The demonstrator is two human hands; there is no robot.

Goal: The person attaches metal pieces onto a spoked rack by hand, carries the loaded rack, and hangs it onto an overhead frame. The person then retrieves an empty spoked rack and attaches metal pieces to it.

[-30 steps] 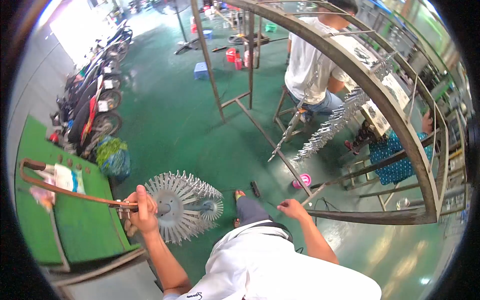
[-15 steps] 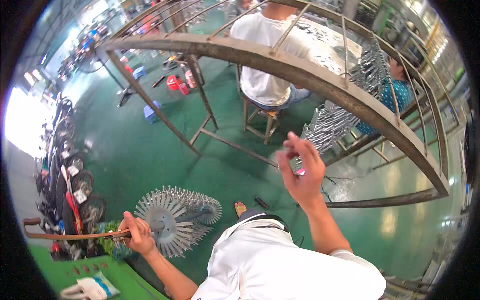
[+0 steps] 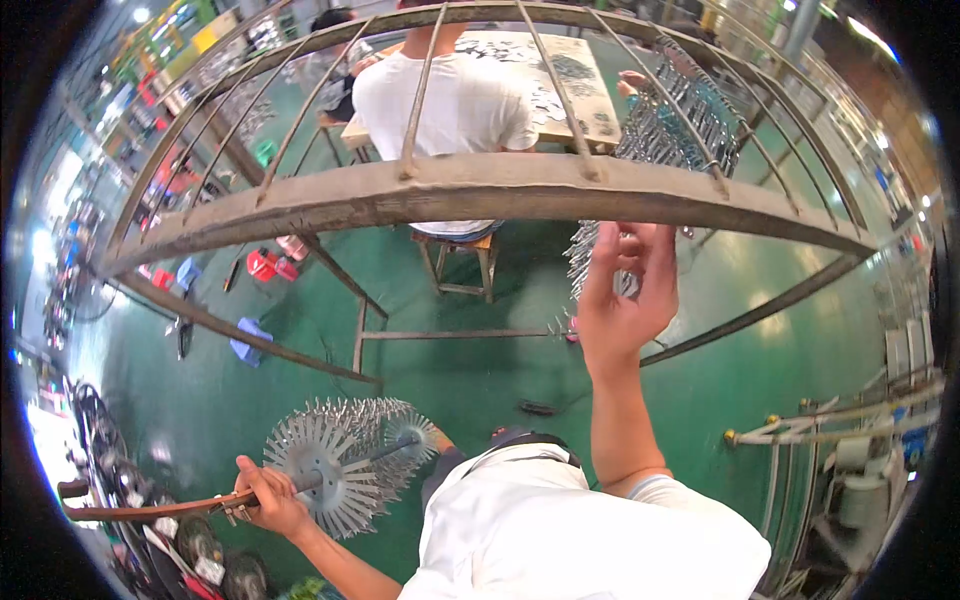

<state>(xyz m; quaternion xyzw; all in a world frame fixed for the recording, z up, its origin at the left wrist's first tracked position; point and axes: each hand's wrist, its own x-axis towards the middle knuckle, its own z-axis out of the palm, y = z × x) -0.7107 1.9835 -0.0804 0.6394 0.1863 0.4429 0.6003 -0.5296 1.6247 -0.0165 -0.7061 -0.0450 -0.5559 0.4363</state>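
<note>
My left hand point(image 3: 272, 498) is closed around the end of a brown curved hook bar point(image 3: 160, 510). Joined to this bar is a round metal rack point(image 3: 318, 472) with spoked discs on a shaft, its rim bristling with thin metal pieces; it hangs above the floor. In front of me my right hand point(image 3: 630, 300) is raised just below the front beam point(image 3: 480, 190) of a rusty metal frame. Its fingers are bent and apart, with nothing visible in them. Behind that hand another cluster of shiny metal pieces point(image 3: 583, 258) is partly hidden.
A person in a white shirt point(image 3: 440, 105) sits on a wooden stool point(image 3: 455, 262) beyond the frame, at a table point(image 3: 590, 90) with small parts. More metal pieces point(image 3: 680, 115) hang at the right. Red buckets point(image 3: 262, 264) and a blue stool point(image 3: 250, 340) stand left. A trolley point(image 3: 830, 425) is right.
My view has turned to the right, so the frame now lies straight across ahead. My right hand has risen to the front beam. The round rack is still in my left hand.
</note>
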